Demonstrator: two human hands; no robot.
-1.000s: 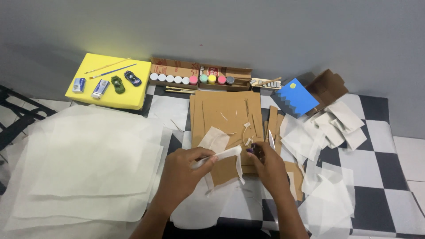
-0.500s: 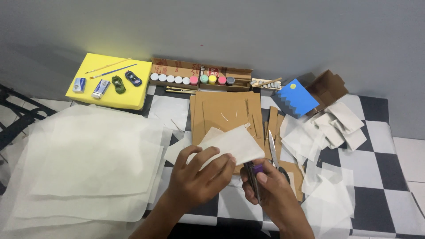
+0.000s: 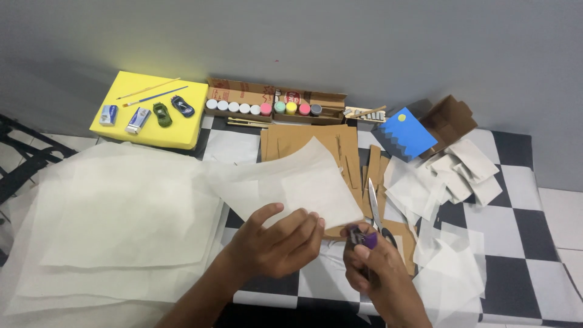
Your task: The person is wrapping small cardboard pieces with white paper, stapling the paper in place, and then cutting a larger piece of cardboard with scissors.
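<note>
The big stack of white tissue sheets (image 3: 121, 212) covers the left of the checkered tabletop (image 3: 516, 243), as it did a second ago. The brown cardboard pieces (image 3: 316, 140) lie in the middle below the row of small paint pots (image 3: 261, 108), with the yellow box (image 3: 149, 109) at the far left and a scatter of cut white scraps (image 3: 449, 176) at the right; none of these has moved.

What has changed is the paper in my grip. A second ago my left hand (image 3: 276, 243) was pinching a narrow strip over the cardboard. Now it clasps the near edge of a much larger tissue sheet (image 3: 291, 182), lifted and fanned out above the cardboard, hiding part of it. I judge that I have gone on to a fresh sheet.

My right hand (image 3: 373, 261) has drawn back toward me. It is closed around the purple-handled scissors (image 3: 371, 218), blades pointing away, just right of the sheet's edge and not yet touching it.
</note>
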